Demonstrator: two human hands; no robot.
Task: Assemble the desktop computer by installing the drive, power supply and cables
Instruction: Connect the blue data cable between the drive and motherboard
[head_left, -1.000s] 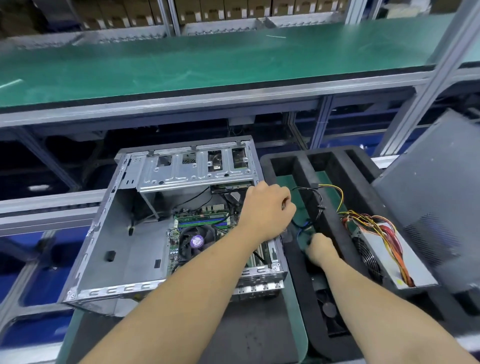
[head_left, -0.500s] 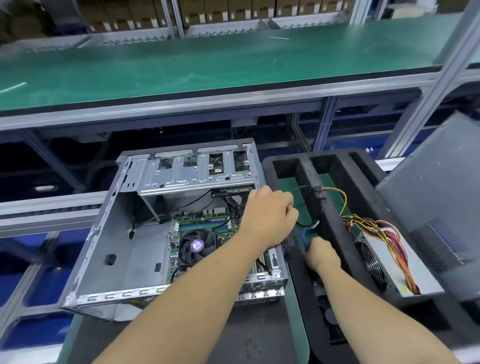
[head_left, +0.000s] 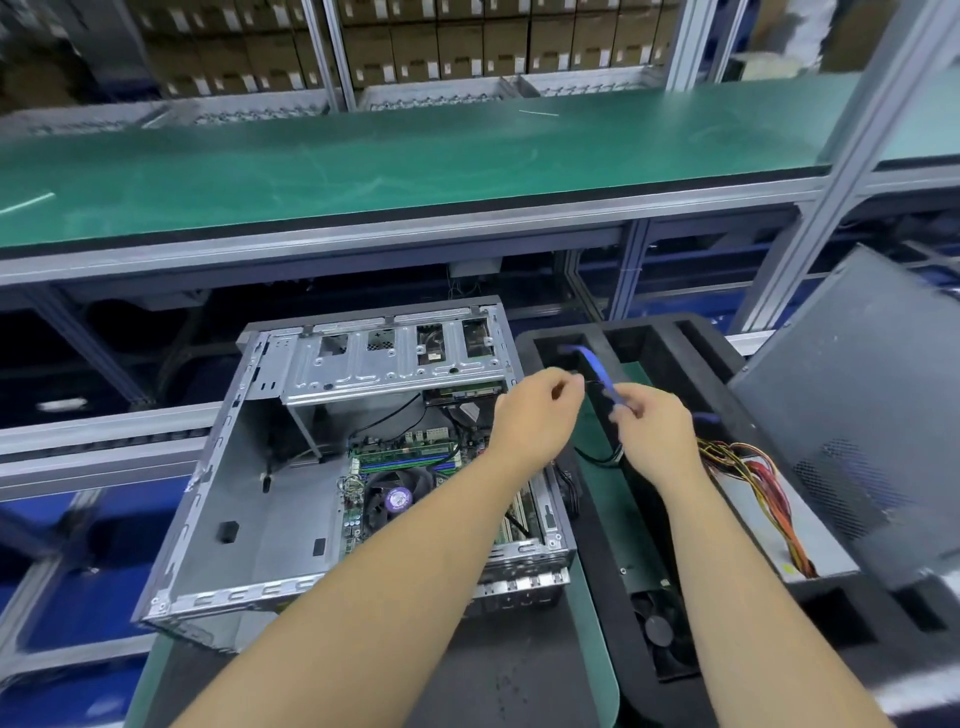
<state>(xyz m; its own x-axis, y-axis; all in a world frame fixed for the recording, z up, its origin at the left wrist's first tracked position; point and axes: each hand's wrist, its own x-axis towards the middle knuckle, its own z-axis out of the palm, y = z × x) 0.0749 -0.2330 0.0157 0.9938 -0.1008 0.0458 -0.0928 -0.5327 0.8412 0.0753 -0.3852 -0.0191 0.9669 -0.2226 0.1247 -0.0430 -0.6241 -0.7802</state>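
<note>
Fingers of the right hand (head_left: 652, 434) pinch a blue flat cable (head_left: 597, 371) at centre right of the frame, while the fingers of the left hand (head_left: 535, 415) are curled just beside it; whether they grip the cable's thin dark end is too blurred to tell. Below both hands sits a black foam tray (head_left: 597, 545) with long compartments: the blue cable arcs up out of the upper-left slot, a small black fan (head_left: 660, 629) lies in the lower slot, and the grey power supply (head_left: 748, 525), with its bundle of red, yellow and orange wires (head_left: 769, 483), rests in the right compartment. To the left, the open grey computer case (head_left: 270, 493) lies on its side, holding a green motherboard (head_left: 405, 457) with a round cooler fan (head_left: 397, 499) and a metal drive cage (head_left: 395, 364) at its upper end.
</note>
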